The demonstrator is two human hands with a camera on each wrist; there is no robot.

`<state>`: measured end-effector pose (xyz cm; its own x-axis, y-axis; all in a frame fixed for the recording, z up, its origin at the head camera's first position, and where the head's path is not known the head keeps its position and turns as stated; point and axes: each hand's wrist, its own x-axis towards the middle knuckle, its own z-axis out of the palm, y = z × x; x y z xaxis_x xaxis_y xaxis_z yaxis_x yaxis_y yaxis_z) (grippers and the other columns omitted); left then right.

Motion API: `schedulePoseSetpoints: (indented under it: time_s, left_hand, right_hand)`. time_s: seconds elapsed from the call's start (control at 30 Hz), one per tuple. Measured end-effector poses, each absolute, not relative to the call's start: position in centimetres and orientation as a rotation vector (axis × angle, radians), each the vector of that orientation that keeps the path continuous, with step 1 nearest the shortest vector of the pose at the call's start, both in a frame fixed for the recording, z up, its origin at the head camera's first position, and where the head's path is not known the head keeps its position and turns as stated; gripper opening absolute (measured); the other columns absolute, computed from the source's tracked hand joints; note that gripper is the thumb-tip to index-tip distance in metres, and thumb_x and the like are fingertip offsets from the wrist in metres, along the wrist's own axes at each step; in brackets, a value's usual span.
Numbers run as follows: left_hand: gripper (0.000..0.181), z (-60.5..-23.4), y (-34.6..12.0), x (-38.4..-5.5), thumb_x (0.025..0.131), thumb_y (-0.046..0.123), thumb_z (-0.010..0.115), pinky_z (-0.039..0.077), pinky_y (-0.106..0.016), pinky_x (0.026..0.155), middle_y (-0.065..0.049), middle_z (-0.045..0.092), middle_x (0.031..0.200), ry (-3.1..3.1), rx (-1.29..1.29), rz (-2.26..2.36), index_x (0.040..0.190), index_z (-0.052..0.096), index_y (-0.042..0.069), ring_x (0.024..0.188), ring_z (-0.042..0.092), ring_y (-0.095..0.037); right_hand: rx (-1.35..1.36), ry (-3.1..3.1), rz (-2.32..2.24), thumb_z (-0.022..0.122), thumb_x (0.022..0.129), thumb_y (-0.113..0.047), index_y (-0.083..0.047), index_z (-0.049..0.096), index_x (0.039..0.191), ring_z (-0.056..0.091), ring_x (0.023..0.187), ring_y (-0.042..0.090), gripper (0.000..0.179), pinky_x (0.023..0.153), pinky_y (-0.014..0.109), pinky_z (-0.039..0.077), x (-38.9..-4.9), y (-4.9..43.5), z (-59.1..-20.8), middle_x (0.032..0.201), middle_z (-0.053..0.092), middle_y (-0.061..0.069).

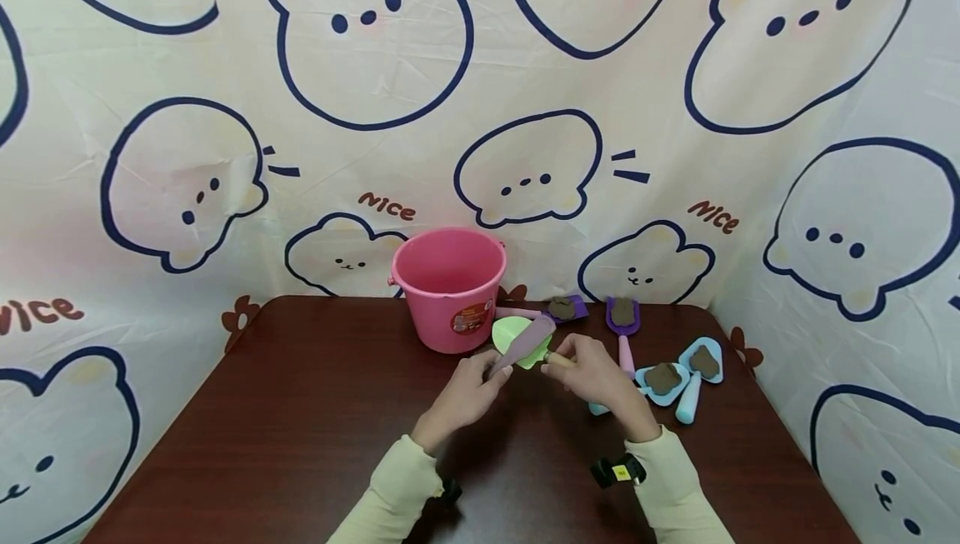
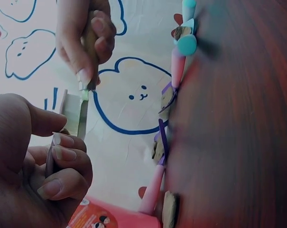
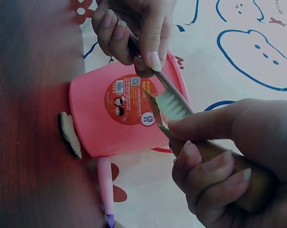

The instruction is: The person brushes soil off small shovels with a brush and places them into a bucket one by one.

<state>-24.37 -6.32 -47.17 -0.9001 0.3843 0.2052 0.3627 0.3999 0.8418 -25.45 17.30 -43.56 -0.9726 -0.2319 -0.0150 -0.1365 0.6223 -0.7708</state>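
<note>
My left hand (image 1: 467, 394) holds a flat mauve spatula-like tool (image 1: 525, 342) by its lower end. My right hand (image 1: 594, 369) grips the wooden handle (image 3: 238, 173) of a light green toy shovel (image 1: 510, 329). The mauve tool lies across the shovel's green head, and both are in the air in front of a pink bucket (image 1: 442, 311). In the right wrist view, the mauve tool's edge (image 3: 174, 90) runs along the ribbed green head (image 3: 172, 105). Whether anything sits on the green head is hidden.
To the right, two purple shovels (image 1: 622, 327) with pink handles and two light blue shovels (image 1: 688, 398) bear brown lumps (image 1: 663, 378). A flat brown piece (image 3: 69, 134) lies by the bucket. A patterned cloth (image 1: 525, 86) stands behind the dark wooden table (image 1: 315, 411).
</note>
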Motion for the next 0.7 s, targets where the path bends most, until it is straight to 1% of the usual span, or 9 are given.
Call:
schedulePoseSetpoints:
  time_s: [0.07,0.2,0.3,0.43,0.7]
  left_hand:
    - [0.025,-47.28,-6.15,-24.29,0.106,0.022,0.056,0.038,-0.024,0.052,0.0,0.049,0.071,2.599,0.702,1.553,0.119,0.062,0.002,0.058,0.045,-0.01]
    - [0.027,-47.45,-5.88,-24.18,0.106,0.024,0.055,0.039,-0.023,0.053,0.001,0.05,0.072,2.594,0.703,1.541,0.124,0.062,0.005,0.058,0.046,-0.009]
    - [0.027,-47.44,-5.77,-24.1,0.106,0.024,0.055,0.039,-0.023,0.053,0.0,0.049,0.072,2.59,0.706,1.541,0.123,0.062,0.004,0.058,0.046,-0.01]
    - [0.032,-47.42,-5.74,-24.09,0.105,0.023,0.056,0.039,-0.023,0.053,0.0,0.049,0.072,2.579,0.713,1.534,0.126,0.061,0.0,0.058,0.046,-0.01]
    - [0.03,-47.53,-5.95,-24.31,0.105,0.021,0.058,0.039,-0.024,0.053,0.0,0.05,0.073,2.595,0.699,1.533,0.125,0.063,0.0,0.058,0.046,-0.01]
  right_hand:
    - [-0.311,2.728,-1.285,0.074,0.092,-0.023,-0.002,0.06,0.1,0.06,0.059,0.019,0.026,0.053,0.033,0.049,-25.48,17.22,-43.57,0.073,0.062,0.007]
    - [-0.314,2.729,-1.289,0.075,0.092,-0.022,-0.002,0.059,0.101,0.061,0.059,0.021,0.027,0.053,0.033,0.05,-25.44,17.15,-43.51,0.074,0.062,0.007]
    - [-0.32,2.731,-1.288,0.075,0.092,-0.022,-0.002,0.059,0.101,0.06,0.059,0.02,0.027,0.053,0.033,0.05,-25.41,17.12,-43.47,0.074,0.062,0.007]
    - [-0.326,2.733,-1.284,0.074,0.092,-0.022,-0.002,0.059,0.101,0.059,0.058,0.018,0.027,0.052,0.033,0.049,-25.39,17.19,-43.5,0.074,0.062,0.007]
    - [-0.334,2.741,-1.28,0.075,0.091,-0.021,-0.002,0.059,0.099,0.058,0.058,0.017,0.026,0.052,0.032,0.048,-25.43,17.32,-43.6,0.072,0.061,0.006]
